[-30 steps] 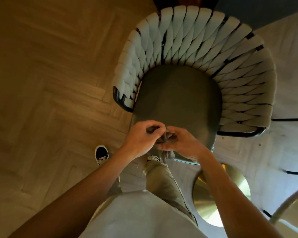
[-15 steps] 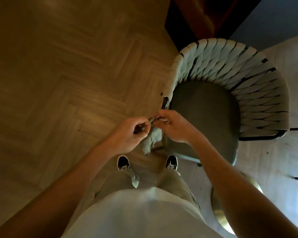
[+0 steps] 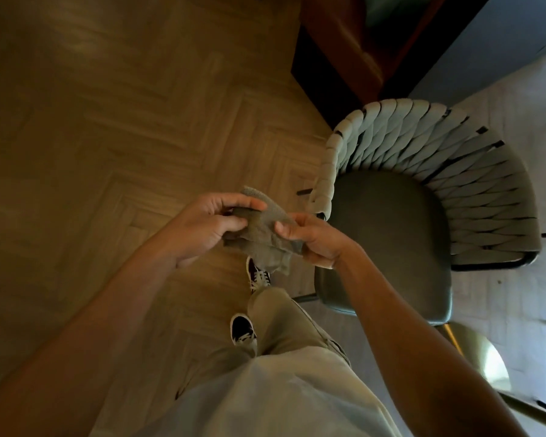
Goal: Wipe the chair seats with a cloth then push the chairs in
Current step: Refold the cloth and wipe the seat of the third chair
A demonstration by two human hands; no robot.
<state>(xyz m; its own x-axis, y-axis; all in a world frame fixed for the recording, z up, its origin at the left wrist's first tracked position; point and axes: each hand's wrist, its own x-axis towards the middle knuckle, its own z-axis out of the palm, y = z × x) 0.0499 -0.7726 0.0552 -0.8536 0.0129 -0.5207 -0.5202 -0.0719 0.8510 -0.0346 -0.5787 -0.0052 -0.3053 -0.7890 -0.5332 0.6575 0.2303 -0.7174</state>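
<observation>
Both hands [image 3: 259, 228] pinch the cloth [image 3: 264, 234] beside, seemingly clear of, the chair [image 3: 391, 234].

A grey-green cloth [image 3: 263, 230] is held in the air between both hands, pinched by the left hand [image 3: 207, 227] on one side and the right hand [image 3: 316, 239] on the other, its lower edge hanging loose. Just to the right, a chair [image 3: 473, 171] with a woven backrest and a dark padded seat [image 3: 388, 234] is seen on herringbone wooden floor [image 3: 108, 137]. Two dark shoes [image 3: 259, 275] are visible below the cloth.
</observation>
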